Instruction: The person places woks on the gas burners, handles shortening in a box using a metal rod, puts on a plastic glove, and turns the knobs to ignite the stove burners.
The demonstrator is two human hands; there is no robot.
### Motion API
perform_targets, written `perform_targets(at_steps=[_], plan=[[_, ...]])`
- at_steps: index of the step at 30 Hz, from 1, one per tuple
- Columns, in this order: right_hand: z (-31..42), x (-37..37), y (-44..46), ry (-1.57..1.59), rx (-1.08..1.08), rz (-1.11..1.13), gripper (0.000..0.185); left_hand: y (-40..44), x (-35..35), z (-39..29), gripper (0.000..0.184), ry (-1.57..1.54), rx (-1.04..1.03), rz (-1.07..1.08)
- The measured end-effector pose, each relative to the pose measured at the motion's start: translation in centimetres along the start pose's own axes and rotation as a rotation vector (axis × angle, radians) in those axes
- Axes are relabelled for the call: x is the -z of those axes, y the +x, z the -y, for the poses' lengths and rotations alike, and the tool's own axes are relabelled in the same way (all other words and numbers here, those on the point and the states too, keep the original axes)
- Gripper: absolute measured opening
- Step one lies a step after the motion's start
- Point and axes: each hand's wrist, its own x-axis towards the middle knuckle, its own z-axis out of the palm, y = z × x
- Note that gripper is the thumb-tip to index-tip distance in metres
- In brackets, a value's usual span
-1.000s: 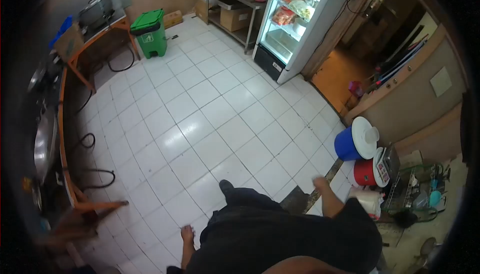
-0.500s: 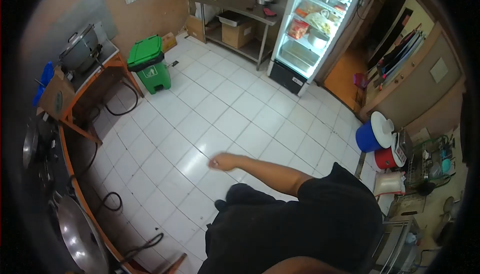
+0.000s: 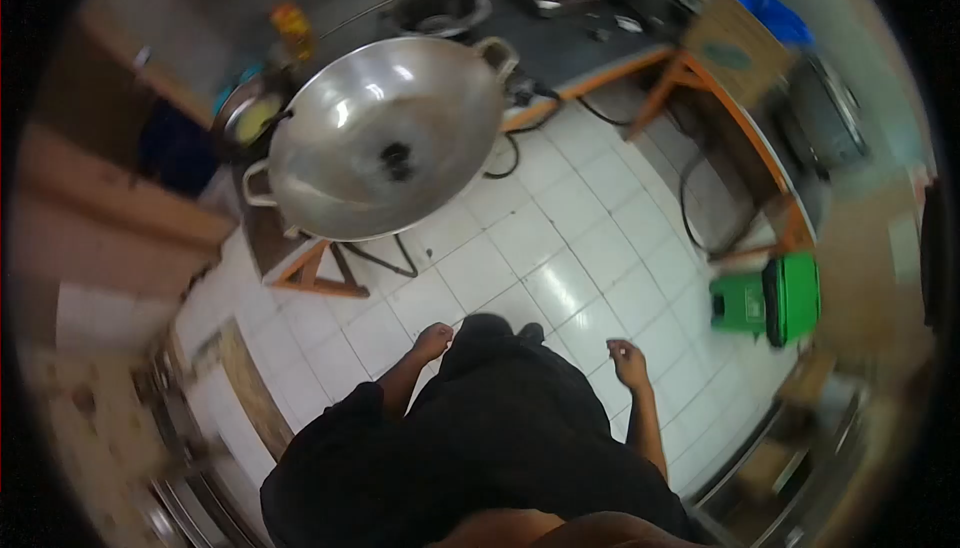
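My left hand (image 3: 432, 341) hangs in front of my body, its fingers curled in and nothing showing in them. On my other side my right hand (image 3: 628, 363) hangs low over the tiles, fingers loosely bent and apart, holding nothing visible. Neither hand touches anything. Ahead and to the left, a large metal wok (image 3: 340, 178) with two loop handles rests tilted towards me at the cooking bench; a dark patch marks its bottom. My left hand is nearer to it than my right.
Beside the wok sits a pan (image 3: 232, 128) with something yellow in it, near a yellow bottle (image 3: 290, 28). A burner (image 3: 437, 13) lies behind. Rightward are a cardboard box (image 3: 730, 53), a large pot (image 3: 828, 113) and a green bin (image 3: 740, 300). Black hoses (image 3: 690, 213) trail below the benches.
My view has swung left, from the lit fridge and doorway to the cooking bench. The wok now lies ahead, the green bin is at right, and both hands show instead of one.
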Motion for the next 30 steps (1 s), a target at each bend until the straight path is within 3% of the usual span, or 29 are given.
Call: perform_targets(at_steps=[1, 3, 4, 5, 7, 8, 9, 11, 12, 13, 14, 15, 17, 18, 19, 20, 21, 23, 24, 26, 27, 28, 29, 30], plan=[[3.5, 2.8, 5.3, -0.065, 0.043, 0.08, 0.022, -0.7, -0.6, -1.7, 0.026, -0.105, 0.014, -0.075], [5.6, 3.2, 15.1, -0.13, 0.404, 0.148, 0.027, -0.8, -0.2, 0.6, 0.026, -0.354, -0.007, -0.197], [10.4, 5.1, 18.3, -0.075, 0.414, 0.203, 0.031, -1.6, -0.6, 1.2, 0.025, -0.5, -0.031, -0.3], [13.1, 5.6, 22.8, -0.025, 0.587, 0.164, 0.033, -1.3, -0.8, 1.8, 0.024, -0.645, -0.065, -0.406], [18.4, 7.2, 30.9, 0.025, 0.488, 0.232, 0.032, -2.1, 1.2, -1.6, 0.023, -0.816, -0.11, -0.809], [22.5, 7.2, 32.7, 0.142, 0.468, 0.253, 0.031, -1.7, 2.7, -2.0, 0.024, -0.932, -0.252, -1.092], [27.9, 6.9, 34.3, 0.253, 0.47, 0.249, 0.031, -0.7, 5.8, -1.6, 0.025, -0.977, -0.152, -1.319], [34.5, 4.5, 37.8, 0.518, 0.516, 0.303, 0.031, -3.9, 15.1, -9.2, 0.03, -0.948, -0.025, -1.615], [37.4, 3.0, 39.9, 0.501, 0.526, 0.355, 0.031, -3.7, 18.6, -8.2, 0.033, -1.103, -0.25, -1.579], [40.0, 1.3, 41.6, 0.616, 0.408, 0.384, 0.03, -4.8, 22.7, -10.4, 0.034, -1.208, -0.274, -1.492], [42.1, -0.2, 43.0, 0.731, 0.287, 0.406, 0.028, -4.9, 26.0, -12.9, 0.038, -1.224, -0.206, -1.568], [43.3, -1.3, 44.5, 0.727, 0.292, 0.445, 0.028, -4.6, 28.8, -13.4, 0.042, -1.194, -0.276, -1.471], [45.3, -2.6, 47.0, 0.813, 0.063, 0.591, 0.022, -3.7, 33.9, -14.6, 0.043, -1.188, -0.207, -1.323], [46.2, -2.9, 46.8, 0.839, 0.026, 0.568, 0.02, -2.9, 35.9, -14.4, 0.043, -1.189, -0.208, -1.344], [46.0, -2.9, 47.9, 0.843, 0.032, 0.585, 0.02, -1.9, 37.9, -14.0, 0.042, -1.034, -0.196, -1.228], [45.1, -2.8, 49.3, 0.937, -0.032, 0.756, 0.021, -1.4, 39.1, -13.5, 0.042, -0.88, -0.171, -1.105], [45.1, -2.8, 50.5, 1.024, -0.086, 0.929, 0.024, -1.0, 40.2, -13.5, 0.042, -0.879, -0.176, -1.123], [46.2, -2.7, 48.1, 0.945, -0.102, 0.838, 0.023, -0.1, 39.4, -12.5, 0.039, -0.408, 0.148, -1.393], [46.5, -2.4, 47.6, 0.89, -0.064, 0.782, 0.021, -0.1, 39.2, -10.2, 0.033, -0.393, 0.123, -1.387], [47.4, -0.7, 46.5, 0.828, -0.028, 0.725, 0.014, -3.2, 34.4, -16.7, 0.03, -0.479, -0.136, -1.487], [48.1, 0.1, 46.3, 0.812, -0.005, 0.728, 0.012, -2.8, 33.8, -12.6, 0.029, -0.479, -0.09, -1.571], [48.7, 0.9, 46.0, 0.793, 0.01, 0.727, 0.012, -4.9, 31.8, -12.2, 0.027, -0.615, -0.028, -1.475], [49.8, 1.7, 45.7, 0.762, 0.006, 0.715, 0.011, -6.6, 29.5, -15.9, 0.024, -0.738, 0.118, -1.559], [51.0, 2.1, 45.6, 0.742, 0.007, 0.695, 0.01, -8.0, 28.4, -12.3, 0.028, -0.695, 0.059, -1.463]])
